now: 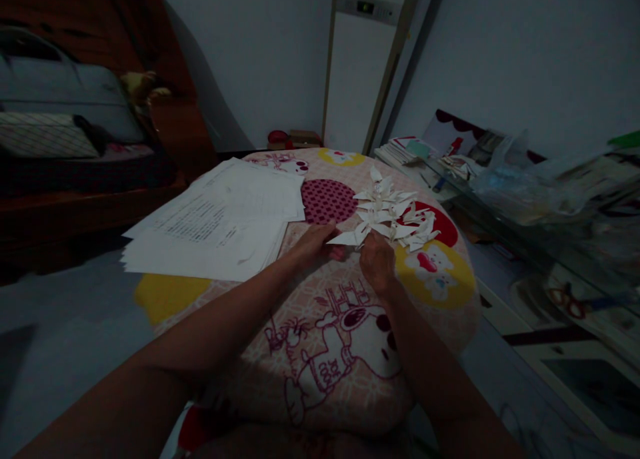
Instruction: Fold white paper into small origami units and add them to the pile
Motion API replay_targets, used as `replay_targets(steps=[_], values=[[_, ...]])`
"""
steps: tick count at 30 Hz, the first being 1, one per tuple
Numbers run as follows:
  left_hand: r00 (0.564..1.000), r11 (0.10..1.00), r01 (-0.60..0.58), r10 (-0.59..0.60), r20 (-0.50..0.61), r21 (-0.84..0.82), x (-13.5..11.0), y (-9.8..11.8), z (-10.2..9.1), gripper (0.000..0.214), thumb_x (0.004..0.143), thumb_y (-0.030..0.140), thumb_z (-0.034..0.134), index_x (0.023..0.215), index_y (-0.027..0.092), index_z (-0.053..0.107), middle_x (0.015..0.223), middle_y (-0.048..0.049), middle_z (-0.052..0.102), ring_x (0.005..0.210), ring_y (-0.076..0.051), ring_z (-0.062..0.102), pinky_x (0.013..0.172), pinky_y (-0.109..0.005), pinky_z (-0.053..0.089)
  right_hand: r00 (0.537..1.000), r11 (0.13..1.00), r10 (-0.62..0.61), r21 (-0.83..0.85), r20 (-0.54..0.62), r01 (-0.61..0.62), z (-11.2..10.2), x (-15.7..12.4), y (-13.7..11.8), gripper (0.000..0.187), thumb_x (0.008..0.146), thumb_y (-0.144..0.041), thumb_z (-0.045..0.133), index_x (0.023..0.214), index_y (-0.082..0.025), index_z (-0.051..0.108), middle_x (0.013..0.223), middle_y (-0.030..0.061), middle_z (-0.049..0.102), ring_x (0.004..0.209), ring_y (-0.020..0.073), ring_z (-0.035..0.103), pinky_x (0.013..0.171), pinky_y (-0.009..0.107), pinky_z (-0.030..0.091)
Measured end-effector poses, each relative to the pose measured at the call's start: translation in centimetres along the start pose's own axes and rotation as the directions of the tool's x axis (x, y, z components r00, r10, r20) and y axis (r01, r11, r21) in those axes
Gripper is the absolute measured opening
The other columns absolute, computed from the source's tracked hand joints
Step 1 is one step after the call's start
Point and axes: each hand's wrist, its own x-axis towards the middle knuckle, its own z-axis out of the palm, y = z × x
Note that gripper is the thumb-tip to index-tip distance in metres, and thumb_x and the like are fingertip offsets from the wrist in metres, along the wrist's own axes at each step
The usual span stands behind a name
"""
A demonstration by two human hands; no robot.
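Observation:
Between my two hands is a white folded paper crane [351, 238], its pointed wing reaching toward the left. My left hand [319, 241] pinches that wing between thumb and fingers. My right hand [377, 259] is closed at the crane's other side, its fingertips partly hidden behind the knuckles. Just beyond, a cluster of finished paper cranes [383, 196] lies heaped on the patterned tablecloth [310, 286]. To the left of my left hand spreads a stack of printed paper sheets [220, 219], its edges uneven.
A glass-topped stand [520, 236] at the right carries papers and a clear plastic bag [515, 172]; scissors [567, 302] lie on its lower level. On the left stands a wooden bench [175, 132] with a grey bag [65, 89]. A tall white appliance [360, 72] stands behind the table.

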Motion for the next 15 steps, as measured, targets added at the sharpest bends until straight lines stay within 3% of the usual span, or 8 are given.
replay_targets(steps=[3, 7, 10, 15], values=[[0.995, 0.999, 0.035, -0.036, 0.094, 0.019, -0.3, 0.0, 0.0, 0.038, 0.085, 0.048, 0.072, 0.075, 0.012, 0.066, 0.065, -0.0086, 0.067, 0.055, -0.014, 0.061, 0.057, -0.028, 0.054, 1.000, 0.999, -0.008, -0.051, 0.006, 0.009, -0.3, 0.1, -0.6, 0.030, 0.093, -0.007, 0.039, 0.097, -0.014, 0.068, 0.097, 0.0143, 0.067, 0.092, 0.0234, 0.060, 0.085, 0.033, 0.045], [0.984, 0.997, 0.060, -0.068, 0.166, 0.053, -0.3, -0.2, -0.5, 0.035, 0.072, 0.040, 0.086, 0.070, 0.012, 0.063, 0.062, -0.0046, 0.066, 0.051, -0.011, 0.058, 0.056, -0.026, 0.051, 0.999, 0.999, -0.038, -0.017, -0.013, 0.038, -0.3, 0.1, -0.7, 0.042, 0.091, -0.006, 0.039, 0.124, -0.012, 0.064, 0.112, 0.0155, 0.070, 0.106, 0.0238, 0.061, 0.094, 0.034, 0.047], [0.983, 0.998, 0.062, -0.066, 0.172, 0.025, -0.3, -0.2, -0.8, 0.030, 0.075, 0.035, 0.084, 0.070, 0.013, 0.064, 0.061, -0.0028, 0.065, 0.050, -0.009, 0.056, 0.057, -0.025, 0.050, 0.997, 0.999, -0.034, 0.029, -0.069, 0.036, -0.1, 0.1, -0.3, 0.051, 0.088, -0.007, 0.041, 0.137, -0.009, 0.057, 0.123, 0.0175, 0.068, 0.115, 0.0253, 0.060, 0.101, 0.037, 0.047], [0.986, 0.998, 0.060, -0.059, 0.155, -0.002, -0.2, -0.2, -1.0, 0.025, 0.079, 0.030, 0.081, 0.069, 0.013, 0.065, 0.060, -0.0023, 0.063, 0.052, -0.009, 0.056, 0.059, -0.025, 0.051, 0.993, 0.998, -0.050, 0.028, -0.110, 0.053, 0.0, 0.0, 0.1, 0.046, 0.091, -0.011, 0.040, 0.132, -0.008, 0.061, 0.123, 0.0185, 0.069, 0.115, 0.0265, 0.061, 0.102, 0.040, 0.047]])
